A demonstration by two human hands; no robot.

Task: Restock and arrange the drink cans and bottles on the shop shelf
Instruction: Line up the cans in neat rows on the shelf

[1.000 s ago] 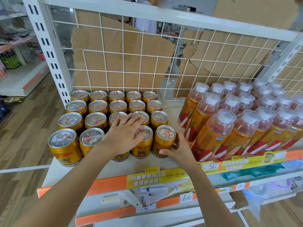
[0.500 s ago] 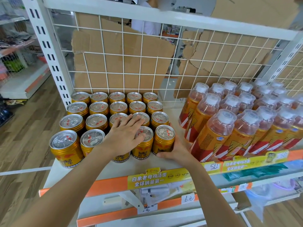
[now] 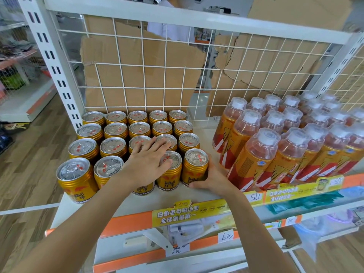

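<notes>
Gold Red Bull cans (image 3: 118,146) stand in several rows on the left part of the white shelf (image 3: 65,205). My left hand (image 3: 146,163) lies flat on the can tops in the front two rows, fingers straight and spread. My right hand (image 3: 213,177) cups the front-right can (image 3: 195,166) from its right side, thumb across the can's base at the front, fingers hidden behind it. Orange-labelled bottles (image 3: 275,146) with clear over-caps fill the right part of the shelf, a narrow gap from the cans.
A white wire grid (image 3: 177,66) backed by torn cardboard closes the shelf's rear. A perforated white upright (image 3: 53,62) stands at the left. An orange price strip with a yellow label (image 3: 177,213) runs along the front edge, with lower shelves beneath. Wooden floor lies to the left.
My right hand has slid from the front of the front-right can round to its right side and closed against it. My left hand has stayed flat on the can tops.
</notes>
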